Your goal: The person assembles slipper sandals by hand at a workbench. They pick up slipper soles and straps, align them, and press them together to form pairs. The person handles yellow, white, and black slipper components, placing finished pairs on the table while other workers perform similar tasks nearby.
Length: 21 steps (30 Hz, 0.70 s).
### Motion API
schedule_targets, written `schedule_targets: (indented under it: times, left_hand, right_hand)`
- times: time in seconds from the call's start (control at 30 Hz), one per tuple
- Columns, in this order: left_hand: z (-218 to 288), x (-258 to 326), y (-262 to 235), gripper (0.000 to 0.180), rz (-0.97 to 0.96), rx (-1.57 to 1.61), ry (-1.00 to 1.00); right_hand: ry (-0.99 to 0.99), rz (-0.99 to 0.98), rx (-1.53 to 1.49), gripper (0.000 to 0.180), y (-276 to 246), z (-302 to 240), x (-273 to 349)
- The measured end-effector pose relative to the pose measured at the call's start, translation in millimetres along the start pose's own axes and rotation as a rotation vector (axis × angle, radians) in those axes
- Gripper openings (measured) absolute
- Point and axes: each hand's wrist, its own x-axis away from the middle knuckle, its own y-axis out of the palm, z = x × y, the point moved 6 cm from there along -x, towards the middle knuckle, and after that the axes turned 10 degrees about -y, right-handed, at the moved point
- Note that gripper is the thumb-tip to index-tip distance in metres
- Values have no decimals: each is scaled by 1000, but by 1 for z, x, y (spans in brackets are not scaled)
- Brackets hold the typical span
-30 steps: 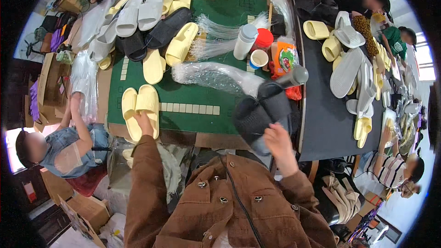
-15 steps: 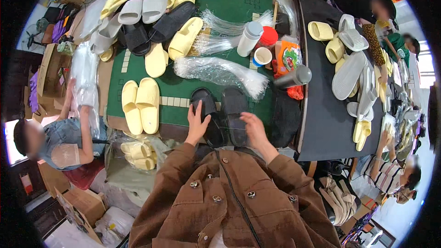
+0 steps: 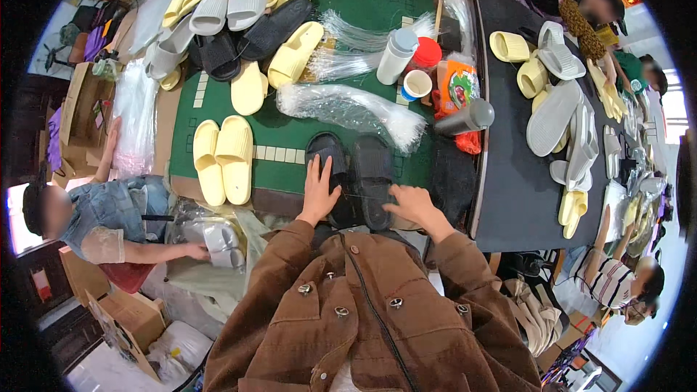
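A pair of black slippers lies side by side at the table's near edge, the left slipper [image 3: 326, 147] and the right slipper [image 3: 373, 160] both toes away from me. My left hand [image 3: 319, 192] rests over the left slipper, its fingers stretched out and lying along the strap. Over the right slipper's heel end, my right hand [image 3: 414, 207] has its fingers curled in a pinch. A thin clear strand [image 3: 365, 196] seems to run from those fingertips across both slippers. Just beyond lies a bundle of clear plastic strands [image 3: 348, 112].
Yellow slippers [image 3: 236, 152] stand to the left; mixed slippers [image 3: 250, 0] pile up behind. Right of the strands are a grey bottle [image 3: 397, 56], a paper cup [image 3: 416, 85] and a dark tumbler [image 3: 468, 117]. A black table [image 3: 501, 196] holds more slippers. Co-workers sit on both sides.
My right hand has come down and inward to the right slipper, its fingers now curled. A co-worker at left now touches grey slippers; another's hands with black slippers appear at the far edge.
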Motion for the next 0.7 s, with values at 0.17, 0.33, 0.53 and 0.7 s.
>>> schedule_targets:
  times: [0.17, 0.33, 0.53, 0.7]
  left_hand:
    - [22, 8, -21, 66, 183, -101, 100]
    - [86, 26, -37, 27, -179, 354, 292]
    - [76, 28, -56, 15, -244, 532, 19]
    - [89, 26, -93, 16, -188, 501, 63]
  right_hand:
    - [-113, -203, -286, 13, -9, -20, 18]
    - [-121, 67, -615, 12, -64, -47, 13]
    - [-172, 385, -562, 14, -112, -33, 22]
    - [115, 494, -1114, 13, -102, -17, 30]
